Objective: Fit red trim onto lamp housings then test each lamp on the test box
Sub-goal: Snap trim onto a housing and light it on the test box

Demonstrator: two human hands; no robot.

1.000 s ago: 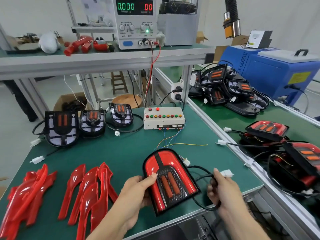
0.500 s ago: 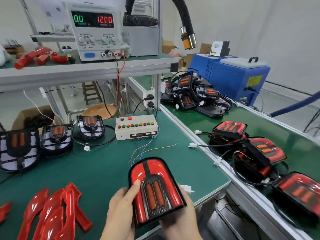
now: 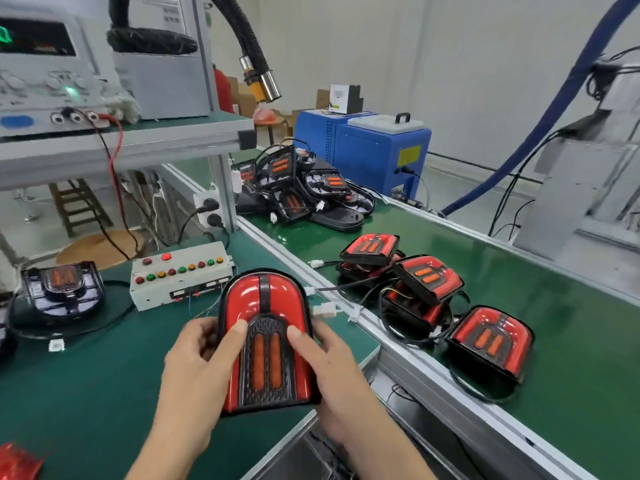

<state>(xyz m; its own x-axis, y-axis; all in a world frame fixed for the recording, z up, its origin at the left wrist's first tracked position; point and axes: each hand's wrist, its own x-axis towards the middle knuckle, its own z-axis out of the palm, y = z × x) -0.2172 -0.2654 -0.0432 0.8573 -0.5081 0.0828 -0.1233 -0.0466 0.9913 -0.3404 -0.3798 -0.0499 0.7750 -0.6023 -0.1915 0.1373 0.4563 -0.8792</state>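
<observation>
Green anti-static mat [image 3: 86, 393] covers the near bench; a second green-topped bench [image 3: 571, 341] runs off to the right behind an aluminium rail [image 3: 398, 344].

Nearest: both hands raised over the bench's front edge, holding one arch-shaped lamp with glossy red trim, a black mesh centre and two orange bars [image 3: 266, 344]. Left hand [image 3: 194, 372] grips its left side, thumb laid on the red face. Right hand [image 3: 332, 368] grips the right side, thumb at the edge of the mesh panel. Fingers of both curl behind the lamp, out of sight. Lamp face tilted up toward the camera.

Bottom left corner: a piece of loose red plastic trim [image 3: 17, 462], mostly cut off.

Behind the lamp, on the mat: a white test box with a row of red, green and amber buttons [image 3: 180, 275], thin wires trailing from its front. The held lamp hides the box's right front corner. A white plug connector [image 3: 323, 310] lies just right of the lamp near the rail. Left of the box sits a black untrimmed lamp housing [image 3: 62, 289] with its cable looped round it.

Right bench: a cluster of red-trimmed finished lamps [image 3: 426, 282], stacked and tangled in black leads. Further back, a heap of black untrimmed housings [image 3: 301, 192].

Upper shelf, left: a grey bench power supply [image 3: 45, 74], red lead hanging down. Beyond: a black flexible extraction hose with metal nozzle [image 3: 256, 67], a blue cabinet machine [image 3: 363, 147].
</observation>
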